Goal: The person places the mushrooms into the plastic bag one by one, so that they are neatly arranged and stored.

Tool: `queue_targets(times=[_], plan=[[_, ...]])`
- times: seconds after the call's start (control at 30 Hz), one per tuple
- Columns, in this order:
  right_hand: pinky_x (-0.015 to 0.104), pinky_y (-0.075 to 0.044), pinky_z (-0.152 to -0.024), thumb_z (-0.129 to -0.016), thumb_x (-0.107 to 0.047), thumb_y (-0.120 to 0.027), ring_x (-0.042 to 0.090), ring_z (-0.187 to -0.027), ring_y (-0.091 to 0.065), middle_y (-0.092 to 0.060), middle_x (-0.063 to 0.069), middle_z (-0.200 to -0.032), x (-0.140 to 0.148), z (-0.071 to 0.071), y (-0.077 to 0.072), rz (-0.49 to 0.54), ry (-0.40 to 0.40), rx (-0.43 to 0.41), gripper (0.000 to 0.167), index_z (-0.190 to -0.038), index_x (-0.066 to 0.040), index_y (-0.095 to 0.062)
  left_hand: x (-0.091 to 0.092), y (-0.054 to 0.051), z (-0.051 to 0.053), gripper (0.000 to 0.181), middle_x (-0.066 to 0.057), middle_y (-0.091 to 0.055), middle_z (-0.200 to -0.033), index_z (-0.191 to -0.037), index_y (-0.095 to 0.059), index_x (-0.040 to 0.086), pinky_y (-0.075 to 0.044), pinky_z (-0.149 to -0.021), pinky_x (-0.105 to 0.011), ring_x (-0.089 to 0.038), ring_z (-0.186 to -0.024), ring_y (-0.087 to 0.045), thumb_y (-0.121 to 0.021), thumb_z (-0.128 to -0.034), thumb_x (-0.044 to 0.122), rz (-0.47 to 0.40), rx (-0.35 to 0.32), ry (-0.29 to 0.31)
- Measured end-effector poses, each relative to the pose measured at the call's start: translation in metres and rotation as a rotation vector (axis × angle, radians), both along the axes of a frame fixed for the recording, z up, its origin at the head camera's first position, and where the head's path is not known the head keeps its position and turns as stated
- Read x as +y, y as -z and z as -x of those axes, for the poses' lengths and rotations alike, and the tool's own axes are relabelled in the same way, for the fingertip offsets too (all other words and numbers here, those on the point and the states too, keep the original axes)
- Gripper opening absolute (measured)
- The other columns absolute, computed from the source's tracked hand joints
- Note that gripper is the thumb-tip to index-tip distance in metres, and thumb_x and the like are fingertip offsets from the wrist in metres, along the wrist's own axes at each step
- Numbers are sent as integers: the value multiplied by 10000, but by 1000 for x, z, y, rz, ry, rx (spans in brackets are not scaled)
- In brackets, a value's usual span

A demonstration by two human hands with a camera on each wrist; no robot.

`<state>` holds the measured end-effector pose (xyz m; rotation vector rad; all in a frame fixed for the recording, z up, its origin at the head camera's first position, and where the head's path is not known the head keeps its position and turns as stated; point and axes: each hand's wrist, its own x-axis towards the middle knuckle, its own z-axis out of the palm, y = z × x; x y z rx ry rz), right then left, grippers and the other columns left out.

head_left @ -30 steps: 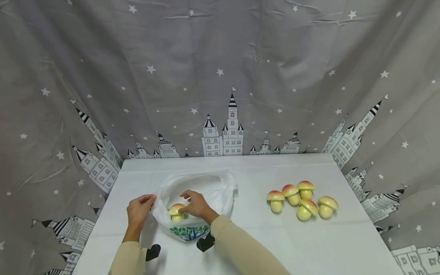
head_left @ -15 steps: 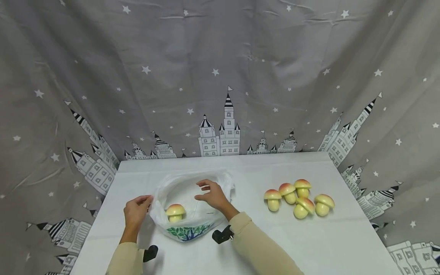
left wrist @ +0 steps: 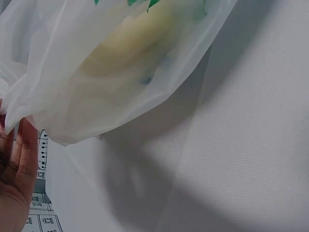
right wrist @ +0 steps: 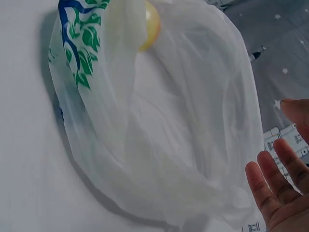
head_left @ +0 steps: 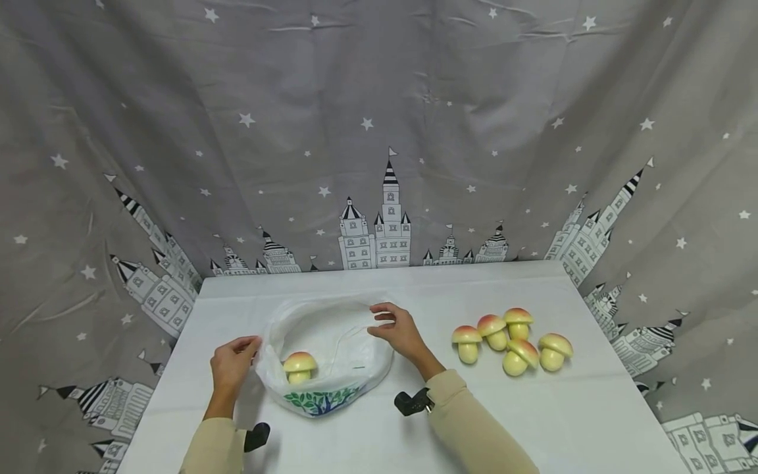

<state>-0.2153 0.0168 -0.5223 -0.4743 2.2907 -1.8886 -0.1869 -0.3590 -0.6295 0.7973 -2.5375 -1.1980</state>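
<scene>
A white plastic bag (head_left: 370, 362) with a green and blue tree print lies with its mouth spread wide. Inside, at its left end, sits one toy mushroom (head_left: 299, 363) with a yellow-red cap. My left hand (head_left: 231, 365) pinches the bag's left rim; in the left wrist view the fingers (left wrist: 21, 159) meet the gathered plastic. At the bag's right rim hovers my right hand (head_left: 403, 332), holding nothing. Its fingers (right wrist: 270, 176) are spread and loosely bent in the right wrist view. Whether it touches the bag I cannot tell.
Several more toy mushrooms, such as a front one (head_left: 521, 357), stand or lean in a group on the right of the white table (head_left: 367, 447). Behind the table hangs a grey curtain (head_left: 266, 79) printed with castles and stars.
My right hand has let go of the mushroom in the bag and moved right, out past the bag's right rim. The left hand keeps its place on the left rim.
</scene>
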Motion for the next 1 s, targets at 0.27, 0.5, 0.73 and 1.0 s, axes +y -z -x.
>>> queue_targets(times=[0.27,0.5,0.73,1.0], plan=[[478,-500,-895,-831,47,-698,459,-1118,-543,-565,288,-1217,27,-6,-18,29,35,38,383,-1190,101,-578,-1,-1,1,465,-77,-672,-1035,-1119,-699,120,-488,-625,-149,-188,-879,-626,-564,-925,520,-11,7,7],[548,-452,-930,-832,70,-684,470,-1110,-539,-568,305,-1198,51,-15,-28,-14,100,73,372,-1179,132,-566,0,2,2,448,-76,-672,-1043,-1120,-697,116,-487,-629,-162,-182,-881,-617,-573,-928,502,-15,8,7],[495,-430,-969,-812,-18,-751,346,-1125,-558,-624,173,-1191,80,-3,12,-93,238,163,384,-1173,17,-622,1,-2,1,446,-79,-672,-1052,-1131,-691,110,-494,-651,-184,-186,-890,-613,-569,-933,491,-7,12,3],[507,-364,-1032,-805,-73,-769,336,-1207,-497,-591,151,-1259,119,-7,13,-201,331,119,399,-1180,-34,-638,1,-1,-1,459,-87,-676,-1078,-1137,-693,113,-512,-670,-200,-186,-920,-624,-555,-938,502,-12,13,3]])
